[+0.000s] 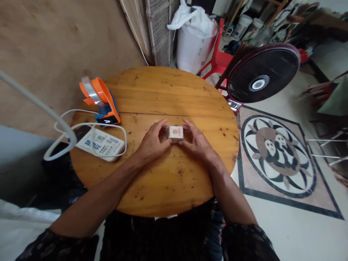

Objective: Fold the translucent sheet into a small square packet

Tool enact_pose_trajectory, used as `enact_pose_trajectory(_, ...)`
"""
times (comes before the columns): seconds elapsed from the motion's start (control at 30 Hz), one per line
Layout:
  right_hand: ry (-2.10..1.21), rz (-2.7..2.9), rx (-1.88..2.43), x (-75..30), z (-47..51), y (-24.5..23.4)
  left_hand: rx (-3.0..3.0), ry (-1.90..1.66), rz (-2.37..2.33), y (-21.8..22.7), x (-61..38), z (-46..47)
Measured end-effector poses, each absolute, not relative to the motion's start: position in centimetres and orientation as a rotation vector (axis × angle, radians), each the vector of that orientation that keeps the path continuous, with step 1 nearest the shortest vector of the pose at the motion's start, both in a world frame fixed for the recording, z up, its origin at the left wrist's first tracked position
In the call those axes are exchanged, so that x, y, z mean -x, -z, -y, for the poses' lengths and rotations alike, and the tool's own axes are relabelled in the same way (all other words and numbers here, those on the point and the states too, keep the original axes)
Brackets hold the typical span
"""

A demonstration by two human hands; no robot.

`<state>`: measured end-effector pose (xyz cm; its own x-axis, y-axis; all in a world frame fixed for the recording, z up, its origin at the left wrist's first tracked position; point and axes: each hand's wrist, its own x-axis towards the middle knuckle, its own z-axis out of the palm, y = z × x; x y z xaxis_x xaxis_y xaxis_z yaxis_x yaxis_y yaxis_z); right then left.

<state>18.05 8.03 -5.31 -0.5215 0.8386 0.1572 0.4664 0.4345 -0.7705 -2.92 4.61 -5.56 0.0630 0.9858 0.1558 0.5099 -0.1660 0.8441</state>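
A small pale box (pixel 176 132) with red print on its top is at the middle of the round wooden table (pixel 152 90). Its sides look partly clear or shiny, and what is inside cannot be made out. My left hand (pixel 154 139) curls round the left end of the box, thumb at the near side and fingers at the far side. At the right end, my right hand (pixel 197 139) grips in the same way, mirrored. Whether the box rests on the wood or is slightly raised, I cannot tell.
On the table's left lie an orange and blue tape dispenser (pixel 102 94) and a white printed box (pixel 100 145), with a white cable (pixel 61 125) looping over it. Beyond the right edge stands a round fan (pixel 274 69). A red chair (pixel 219 58) and white sack (pixel 194 43) are behind.
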Motion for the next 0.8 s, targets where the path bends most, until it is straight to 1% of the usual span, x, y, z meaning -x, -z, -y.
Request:
enact_pose_trajectory(0.13, -1.009, 1.993, 1.029, -19.1, -8.8, 5.6, -1.802, -1.0, -1.479, 6.1, 3.0, -4.8)
enact_pose_trajectory(0.2, -0.918, 1.793, 1.052, -19.2, -9.6, 6.6, -1.849, -0.987, -1.466, 6.4, 3.0, -4.8)
enact_pose_trajectory(0.3, -0.687, 1.581, 1.206, -18.8, -10.8, 8.6, -1.912, -0.981, -1.456, 6.8, 3.0, -4.8)
enact_pose_trajectory(0.37, -0.588, 1.617, 1.273, -18.4, -11.2, 9.6, -1.932, -0.988, -1.463, 7.0, 3.0, -4.8)
enact_pose_trajectory(0.47, -0.524, 1.67, 1.304, -18.2, -11.3, 10.1, -1.937, -0.981, -1.496, 7.1, 3.0, -4.7)
enact_pose_trajectory(0.8, -0.523, 1.667, 1.287, -18.3, -11.3, 10.2, -2.005, -0.923, -1.521, 6.6, 2.4, -4.5)
